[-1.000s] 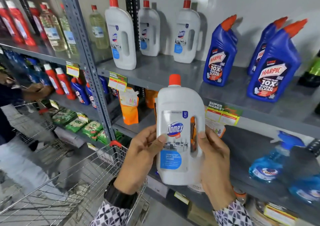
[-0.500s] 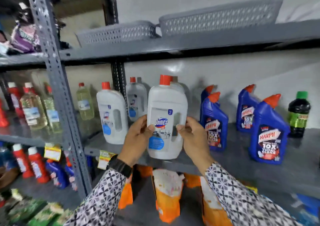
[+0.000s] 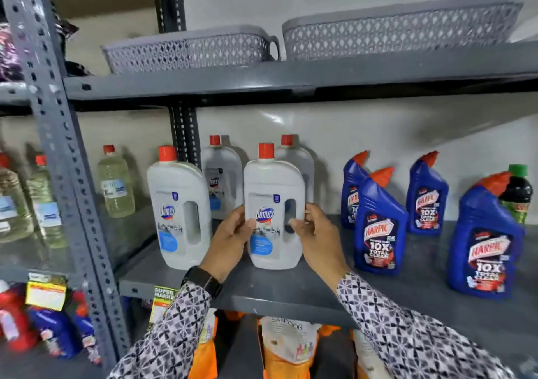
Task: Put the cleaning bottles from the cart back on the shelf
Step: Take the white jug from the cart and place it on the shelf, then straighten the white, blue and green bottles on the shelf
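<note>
The Domex bottle (image 3: 273, 210) is stood upright on the grey shelf (image 3: 291, 288), label outward, in line with the matching white bottle (image 3: 179, 212) to its left. It is clasped at both sides, the left hand (image 3: 230, 240) and right hand (image 3: 317, 239) each curled against it with thumbs on the label, apparently to square it before release.

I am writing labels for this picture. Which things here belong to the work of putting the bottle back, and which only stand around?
Belong to the job:
- held Domex bottle
- left hand
- right hand
- grey shelf

Only standing around:
- blue Harpic bottles
- grey baskets
- orange pouches
- green-capped dark bottle
</note>
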The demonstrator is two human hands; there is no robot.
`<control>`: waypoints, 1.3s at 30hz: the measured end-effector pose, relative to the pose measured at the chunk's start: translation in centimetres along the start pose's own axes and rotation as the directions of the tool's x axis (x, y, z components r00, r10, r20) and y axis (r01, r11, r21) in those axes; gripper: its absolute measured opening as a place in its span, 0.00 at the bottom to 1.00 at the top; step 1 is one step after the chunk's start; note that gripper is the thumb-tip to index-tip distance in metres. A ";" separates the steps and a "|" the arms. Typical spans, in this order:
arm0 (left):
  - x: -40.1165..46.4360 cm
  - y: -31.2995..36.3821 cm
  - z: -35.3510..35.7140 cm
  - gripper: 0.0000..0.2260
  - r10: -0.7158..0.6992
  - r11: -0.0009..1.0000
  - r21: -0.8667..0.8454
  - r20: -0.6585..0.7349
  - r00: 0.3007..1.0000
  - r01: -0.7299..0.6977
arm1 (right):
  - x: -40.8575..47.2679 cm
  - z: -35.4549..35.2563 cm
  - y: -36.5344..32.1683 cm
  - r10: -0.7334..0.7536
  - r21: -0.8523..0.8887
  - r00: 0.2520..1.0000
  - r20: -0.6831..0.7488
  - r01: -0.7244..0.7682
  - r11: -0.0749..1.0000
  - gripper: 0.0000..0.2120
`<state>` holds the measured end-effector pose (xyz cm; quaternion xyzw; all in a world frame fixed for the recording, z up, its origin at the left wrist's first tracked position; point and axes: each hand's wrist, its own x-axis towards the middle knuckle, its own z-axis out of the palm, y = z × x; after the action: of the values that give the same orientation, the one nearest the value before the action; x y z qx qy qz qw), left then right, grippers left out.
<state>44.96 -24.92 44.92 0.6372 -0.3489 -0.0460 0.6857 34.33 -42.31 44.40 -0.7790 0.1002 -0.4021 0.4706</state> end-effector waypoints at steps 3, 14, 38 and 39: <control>-1.1 -0.4 -0.5 0.14 -0.029 0.999 0.041 -0.014 0.999 0.029 | -1.0 0.2 1.1 0.070 0.094 0.987 0.144 -0.084 0.992 0.20; -2.5 -2.1 -0.4 0.25 -0.048 0.982 0.189 0.143 0.989 0.020 | -2.9 0.6 2.7 0.143 -0.082 0.982 0.126 -0.133 0.988 0.27; -4.3 -1.0 0.0 0.26 0.013 0.986 0.166 -0.064 0.998 -0.002 | -6.4 -3.3 -0.2 0.198 -0.074 0.975 0.104 -0.190 0.979 0.34; -5.2 -0.6 0.4 0.24 0.070 0.985 0.167 -0.190 0.979 -0.038 | -7.2 -4.6 -0.2 0.171 -0.111 0.984 0.039 -0.166 0.980 0.32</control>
<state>41.06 -22.71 42.22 0.6825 -0.3000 0.0639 0.6634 26.26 -41.37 41.77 -0.8014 0.1758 -0.3358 0.4627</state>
